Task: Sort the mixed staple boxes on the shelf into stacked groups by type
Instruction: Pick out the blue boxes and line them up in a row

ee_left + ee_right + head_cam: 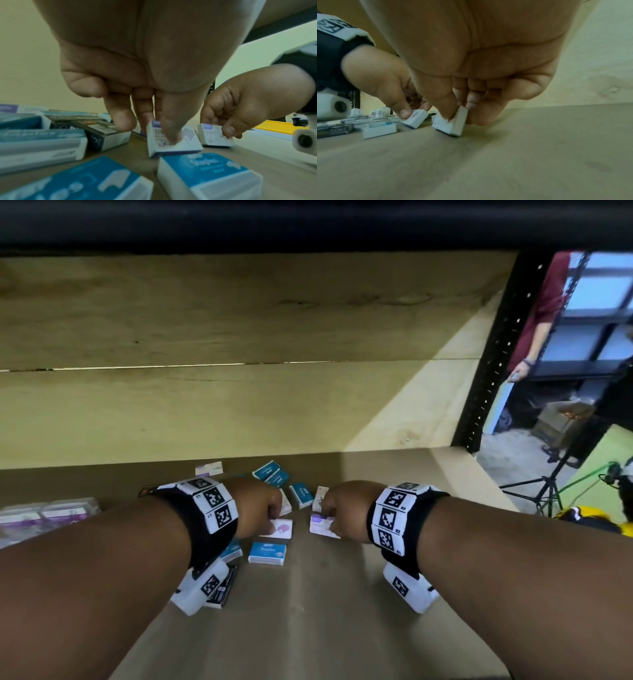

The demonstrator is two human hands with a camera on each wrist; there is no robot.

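Forearms are reaching across the shelf (342, 594) as the left hand (260, 505) is pinching a white-and-purple staple box (173, 140) and the right hand (346, 505) is gripping a matching box (452, 124), tilted on one edge at 3 o'clock of it. Blue staple boxes (267, 553) are lying at 6 o'clock. Squaring both boxes flat before stacking them should be keeping the purple group tidy.
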